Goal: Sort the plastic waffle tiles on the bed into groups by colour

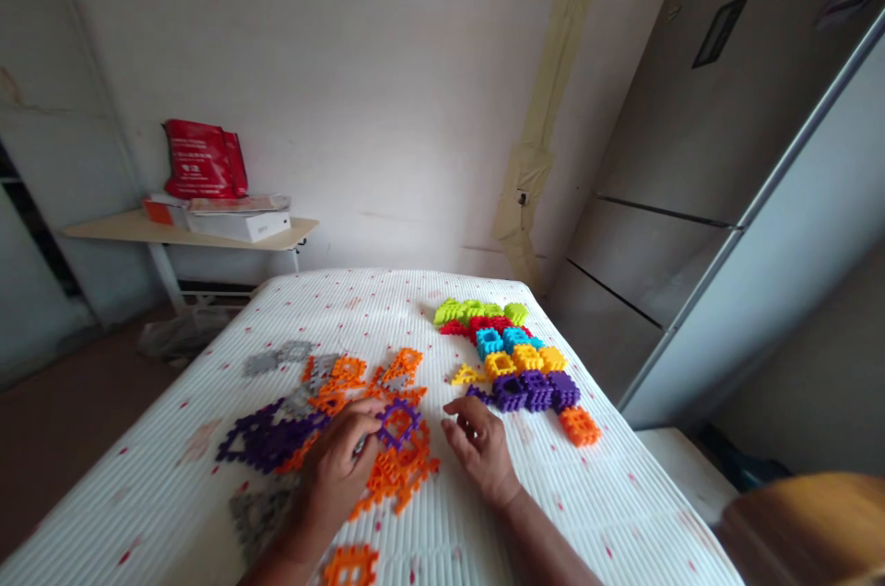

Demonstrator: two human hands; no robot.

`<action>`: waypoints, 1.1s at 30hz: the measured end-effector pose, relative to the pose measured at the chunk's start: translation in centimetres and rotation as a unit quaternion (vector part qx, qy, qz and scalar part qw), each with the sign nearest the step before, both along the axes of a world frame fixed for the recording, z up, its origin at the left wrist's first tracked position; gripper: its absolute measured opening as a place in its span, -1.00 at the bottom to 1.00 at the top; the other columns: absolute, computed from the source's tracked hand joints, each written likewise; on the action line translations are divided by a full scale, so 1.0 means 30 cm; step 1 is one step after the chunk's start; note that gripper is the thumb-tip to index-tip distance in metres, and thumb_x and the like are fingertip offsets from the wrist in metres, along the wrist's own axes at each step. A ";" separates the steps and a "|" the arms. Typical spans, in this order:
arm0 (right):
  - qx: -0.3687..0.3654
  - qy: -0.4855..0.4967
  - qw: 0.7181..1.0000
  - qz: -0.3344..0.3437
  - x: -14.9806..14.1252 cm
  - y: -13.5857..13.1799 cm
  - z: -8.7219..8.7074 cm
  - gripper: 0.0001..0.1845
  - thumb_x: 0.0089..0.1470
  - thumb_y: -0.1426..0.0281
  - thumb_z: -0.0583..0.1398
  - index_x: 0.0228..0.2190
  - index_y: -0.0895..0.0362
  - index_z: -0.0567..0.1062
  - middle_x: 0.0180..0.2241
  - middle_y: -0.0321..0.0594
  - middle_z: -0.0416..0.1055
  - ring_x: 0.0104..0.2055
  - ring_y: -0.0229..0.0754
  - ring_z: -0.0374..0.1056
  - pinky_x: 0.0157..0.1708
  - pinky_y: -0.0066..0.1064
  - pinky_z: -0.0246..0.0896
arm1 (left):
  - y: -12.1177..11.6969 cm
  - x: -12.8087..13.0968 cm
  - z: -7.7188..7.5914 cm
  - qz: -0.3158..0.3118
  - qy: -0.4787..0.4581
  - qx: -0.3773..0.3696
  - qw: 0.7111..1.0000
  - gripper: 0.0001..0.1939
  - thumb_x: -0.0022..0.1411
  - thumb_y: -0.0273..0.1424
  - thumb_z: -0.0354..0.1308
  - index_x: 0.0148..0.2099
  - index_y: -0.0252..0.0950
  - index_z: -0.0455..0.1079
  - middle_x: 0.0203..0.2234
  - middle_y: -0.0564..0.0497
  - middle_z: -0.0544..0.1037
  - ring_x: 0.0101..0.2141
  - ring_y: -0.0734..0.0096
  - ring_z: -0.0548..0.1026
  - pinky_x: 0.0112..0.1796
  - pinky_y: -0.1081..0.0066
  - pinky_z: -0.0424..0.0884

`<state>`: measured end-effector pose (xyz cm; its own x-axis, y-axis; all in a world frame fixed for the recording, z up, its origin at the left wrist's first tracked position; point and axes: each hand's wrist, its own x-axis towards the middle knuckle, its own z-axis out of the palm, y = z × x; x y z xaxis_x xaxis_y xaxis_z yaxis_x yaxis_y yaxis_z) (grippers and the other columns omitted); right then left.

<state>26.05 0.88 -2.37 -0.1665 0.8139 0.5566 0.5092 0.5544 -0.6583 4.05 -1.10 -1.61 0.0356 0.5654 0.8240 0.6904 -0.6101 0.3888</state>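
Pinched at its edge by my left hand [342, 457], a flat purple plastic building piece [416, 414] with notched edges and an open middle hangs over loose orange pieces [394, 480]. To its right, my right hand [480, 452] is held with fingers curled but apart, and nothing shows between them. Loose purple pieces [266, 439] lie left of my left hand. Grey pieces [255, 512] are partly hidden by my left forearm. Beyond my right hand stand stacked purple pieces [536, 391] and a small orange stack [579, 427].
Farther back on the ribbed white table cover [366, 300] are yellow stacks [525, 358], blue stacks [489, 343], red pieces [484, 325] and green stacks [470, 310]. A side table [117, 231] bears boxes and a red bag [200, 162]. A refrigerator [664, 153] stands at the right.
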 end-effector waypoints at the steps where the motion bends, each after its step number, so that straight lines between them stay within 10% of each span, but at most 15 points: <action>1: -0.008 0.014 1.000 0.002 -0.001 -0.007 0.007 -0.74 0.13 0.26 0.07 -0.31 0.15 0.48 -0.47 -0.26 0.37 -0.50 -0.29 0.28 -0.48 -0.49 0.20 | -0.002 0.010 0.000 -0.005 0.019 0.014 1.000 -0.82 0.15 -0.58 -0.02 -0.36 -0.21 0.34 -0.32 0.01 0.58 -0.27 0.43 0.56 -0.19 0.46 0.47; 20: 0.066 -0.081 0.993 0.056 -0.056 -0.072 0.022 -0.63 0.11 0.12 0.12 -0.16 0.11 0.43 -0.26 -0.15 0.45 -0.22 -0.15 0.36 -0.22 -0.36 0.31 | -0.011 0.053 -0.029 -0.016 0.116 0.042 0.992 -0.81 0.20 -0.61 -0.01 -0.31 -0.23 0.34 -0.28 -0.03 0.53 -0.20 0.42 0.53 -0.12 0.45 0.44; 27: 0.171 -0.185 0.943 -0.217 0.093 -0.009 0.047 -0.74 0.14 0.29 0.12 -0.16 0.14 0.44 -0.22 -0.06 0.46 -0.17 -0.07 0.37 -0.16 -0.25 0.28 | 0.019 0.033 -0.045 0.005 0.093 0.071 0.993 -0.82 0.20 -0.52 0.05 -0.17 -0.21 0.40 -0.27 -0.02 0.54 -0.24 0.39 0.54 -0.12 0.45 0.44; 33: 0.117 -0.258 0.897 -0.340 0.215 0.023 0.043 -0.81 0.11 0.32 0.12 -0.29 0.15 0.47 -0.35 -0.09 0.45 -0.24 -0.03 0.34 -0.25 -0.28 0.22 | 0.023 0.021 -0.060 0.001 0.086 0.060 0.994 -0.83 0.20 -0.49 0.06 -0.20 -0.18 0.42 -0.25 -0.01 0.53 -0.24 0.40 0.54 -0.12 0.45 0.43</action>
